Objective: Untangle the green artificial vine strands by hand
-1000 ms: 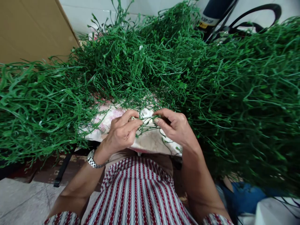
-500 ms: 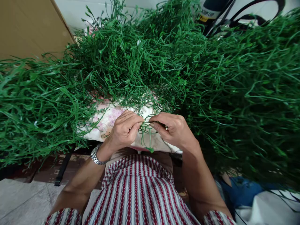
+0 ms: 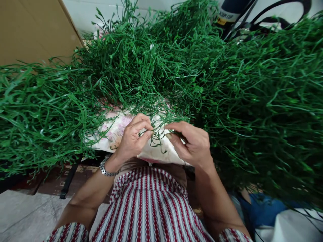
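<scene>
My left hand [image 3: 132, 139], with a metal watch on its wrist, pinches a thin green plant stem [image 3: 156, 137] between thumb and forefinger. Opposite it, a short gap away, my right hand [image 3: 193, 144] has its thumb and forefinger parted, and nothing shows between them. Under both hands lies a white cloth [image 3: 147, 153] with a pink and purple floral print, strewn with loose green stems. A large tangled heap of green stems [image 3: 141, 67] rises just beyond the hands.
More heaped stems spread to the left [image 3: 42, 117] and right [image 3: 257, 111]. A cardboard panel [image 3: 32, 30] stands at the back left. At the back right are a dark cylinder [image 3: 230, 15] with a label and a black cable [image 3: 275, 5]. White fabric [image 3: 297, 223] lies at the lower right.
The fingertips, both closed on a pale stem before, are now farther apart. My right thumb and forefinger have opened. The green piece hanging below the hands has gone from there.
</scene>
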Available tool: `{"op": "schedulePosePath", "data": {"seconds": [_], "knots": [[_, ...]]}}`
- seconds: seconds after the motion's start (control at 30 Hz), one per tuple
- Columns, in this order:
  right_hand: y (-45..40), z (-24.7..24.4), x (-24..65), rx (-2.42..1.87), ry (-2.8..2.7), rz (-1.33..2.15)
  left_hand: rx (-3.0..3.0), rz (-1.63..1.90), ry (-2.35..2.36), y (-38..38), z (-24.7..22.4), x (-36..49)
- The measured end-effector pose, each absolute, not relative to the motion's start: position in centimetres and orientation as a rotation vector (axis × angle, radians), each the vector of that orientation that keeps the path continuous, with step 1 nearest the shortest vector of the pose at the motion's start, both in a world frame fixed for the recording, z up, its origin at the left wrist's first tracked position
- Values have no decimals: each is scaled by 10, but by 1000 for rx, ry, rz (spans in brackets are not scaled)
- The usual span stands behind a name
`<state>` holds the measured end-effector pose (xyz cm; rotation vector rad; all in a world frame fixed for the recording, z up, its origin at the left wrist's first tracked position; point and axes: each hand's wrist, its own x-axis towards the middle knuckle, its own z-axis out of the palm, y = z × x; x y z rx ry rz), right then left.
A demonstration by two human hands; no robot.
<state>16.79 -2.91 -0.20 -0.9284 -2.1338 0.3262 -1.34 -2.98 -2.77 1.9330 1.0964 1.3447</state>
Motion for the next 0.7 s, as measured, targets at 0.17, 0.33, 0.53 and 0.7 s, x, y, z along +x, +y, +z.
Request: {"op": "schedulePosePath", "data": {"seconds": [0.17,0.33,0.53,0.7], "knots": [[-32,-14,165,-901,-2236,449,1822,1461,1003,-29,-31,-9],[-34,-24,160,-1004,-2128,508,1705,1479,1092,-33,-41,-5],[-37,-20,160,-1120,-2093,570,1795,1363,1235,-37,-42,-4],[-32,-13,166,-1086,-2202,417,1728,1030,1081,-25,-28,-8]]}}
